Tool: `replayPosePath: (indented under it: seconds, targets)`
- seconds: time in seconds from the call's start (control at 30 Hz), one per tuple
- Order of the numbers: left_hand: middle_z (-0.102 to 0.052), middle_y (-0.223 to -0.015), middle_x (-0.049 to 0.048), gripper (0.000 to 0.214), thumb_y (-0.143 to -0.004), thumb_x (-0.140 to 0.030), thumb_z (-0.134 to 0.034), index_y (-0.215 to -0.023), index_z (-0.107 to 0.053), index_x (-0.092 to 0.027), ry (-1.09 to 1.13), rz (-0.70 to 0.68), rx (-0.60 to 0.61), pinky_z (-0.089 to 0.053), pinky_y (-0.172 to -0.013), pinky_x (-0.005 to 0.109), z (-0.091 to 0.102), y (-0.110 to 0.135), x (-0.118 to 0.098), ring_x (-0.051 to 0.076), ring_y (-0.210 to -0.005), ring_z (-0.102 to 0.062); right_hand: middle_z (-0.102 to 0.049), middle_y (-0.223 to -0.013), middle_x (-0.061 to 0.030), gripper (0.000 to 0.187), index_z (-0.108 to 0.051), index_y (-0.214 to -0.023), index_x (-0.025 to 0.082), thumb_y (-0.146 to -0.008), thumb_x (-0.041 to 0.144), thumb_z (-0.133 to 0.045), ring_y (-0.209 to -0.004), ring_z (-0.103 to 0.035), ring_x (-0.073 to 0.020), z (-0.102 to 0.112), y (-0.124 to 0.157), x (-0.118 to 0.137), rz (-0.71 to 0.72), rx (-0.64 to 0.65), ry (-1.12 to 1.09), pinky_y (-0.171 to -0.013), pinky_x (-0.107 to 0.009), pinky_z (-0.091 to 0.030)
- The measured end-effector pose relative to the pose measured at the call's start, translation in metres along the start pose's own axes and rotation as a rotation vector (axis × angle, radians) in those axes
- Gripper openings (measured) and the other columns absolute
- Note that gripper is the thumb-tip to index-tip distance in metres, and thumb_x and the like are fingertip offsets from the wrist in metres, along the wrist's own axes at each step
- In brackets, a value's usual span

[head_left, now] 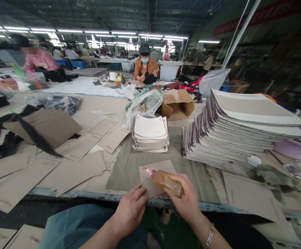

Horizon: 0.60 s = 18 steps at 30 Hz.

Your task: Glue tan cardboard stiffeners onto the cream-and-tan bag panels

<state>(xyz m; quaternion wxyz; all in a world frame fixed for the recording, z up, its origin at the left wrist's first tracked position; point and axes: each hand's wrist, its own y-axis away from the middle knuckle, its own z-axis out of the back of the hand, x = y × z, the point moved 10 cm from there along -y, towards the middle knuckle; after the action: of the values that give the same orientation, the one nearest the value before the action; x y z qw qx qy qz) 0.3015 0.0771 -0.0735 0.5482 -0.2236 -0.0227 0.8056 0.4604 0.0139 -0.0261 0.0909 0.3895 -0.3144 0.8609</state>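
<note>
My right hand (pixel 187 200) is wrapped round an amber squeeze bottle (pixel 166 181) with a red and white nozzle, which points left over a small brown card piece (pixel 153 173) at the table's near edge. My left hand (pixel 131 207) rests with fingers stretched on the lower left edge of that card, a ring on one finger. Just beyond the card stands a short stack of white shaped panels (pixel 150 136). To the right rises a tall fanned stack of larger panels (pixel 238 128).
Loose brown card sheets (pixel 70 166) cover the table's left half, with black straps (pixel 28 133) across them. A plastic bag (pixel 145 103) and an open carton (pixel 178 102) sit behind the short stack. Other people work at far tables, one in a brown jacket (pixel 145 67).
</note>
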Motion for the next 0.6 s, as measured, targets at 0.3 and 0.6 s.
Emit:
replayPosePath:
  seconds: [0.3, 0.6]
  targets:
    - [-0.059, -0.087, 0.0051, 0.019, -0.088, -0.017, -0.044, -0.086, -0.062, -0.019, -0.018, 0.107, 0.035, -0.049, -0.077, 0.034, 0.01, -0.005, 0.014, 0.019, -0.084, -0.053, -0.055, -0.101, -0.0074, 0.026, -0.055, -0.102, 0.023, -0.08, 0.032, -0.066, -0.093, -0.056, -0.0229, 0.043, -0.003, -0.018, 0.084, 0.148, 0.03, -0.075, -0.034, -0.05]
    - [-0.057, -0.083, 0.0048, 0.018, -0.087, -0.014, -0.045, -0.085, -0.062, -0.019, -0.001, 0.089, 0.032, -0.047, -0.073, 0.029, 0.011, -0.005, 0.011, 0.017, -0.081, -0.052, -0.056, -0.104, -0.0092, 0.023, -0.057, -0.103, 0.023, -0.082, 0.029, -0.063, -0.093, -0.058, -0.0217, -0.003, -0.006, -0.005, 0.174, 0.328, 0.077, -0.076, -0.032, -0.051]
